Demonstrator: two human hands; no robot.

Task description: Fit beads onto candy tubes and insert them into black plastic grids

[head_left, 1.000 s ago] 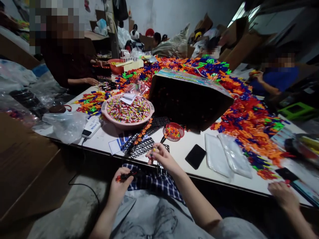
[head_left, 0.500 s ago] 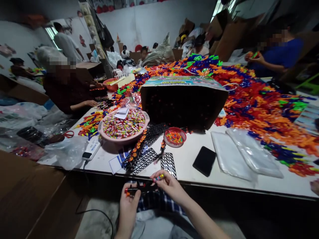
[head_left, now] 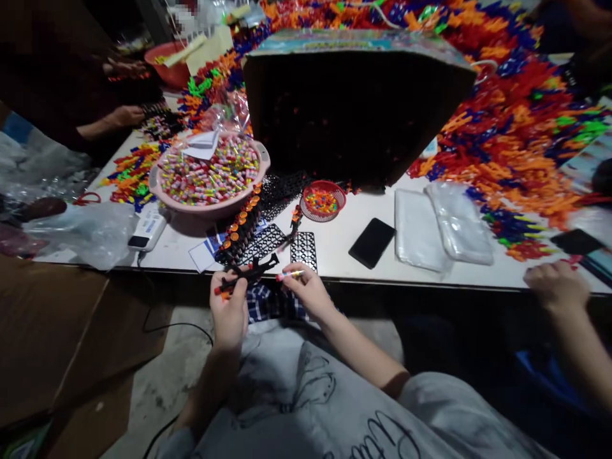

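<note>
My left hand [head_left: 228, 313] is closed around a black plastic toy [head_left: 257, 270] with a red tip and a bit of orange. One end of the toy points up and right, towards the table edge. Between the fingertips of my right hand [head_left: 312, 292] is a small multicoloured tube [head_left: 289, 275], just right of the toy and apart from it. Both hands are over my lap at the table's front edge. Just beyond them lie black perforated trays [head_left: 303, 250] and a row of black toys with orange round parts [head_left: 238, 229].
A pink basin [head_left: 167, 205] full of similar tubes stands left, near a white power strip [head_left: 147, 228]. A red basket [head_left: 325, 215] of small coloured pieces sits before a large open box [head_left: 363, 39]. Right are a phone [head_left: 371, 243], plastic bags [head_left: 421, 236] and another person's hand [head_left: 559, 287].
The view has tilted down, so the table sits higher in the picture. The tube and the black toy have come apart slightly. Another person's hand shows more at the right.
</note>
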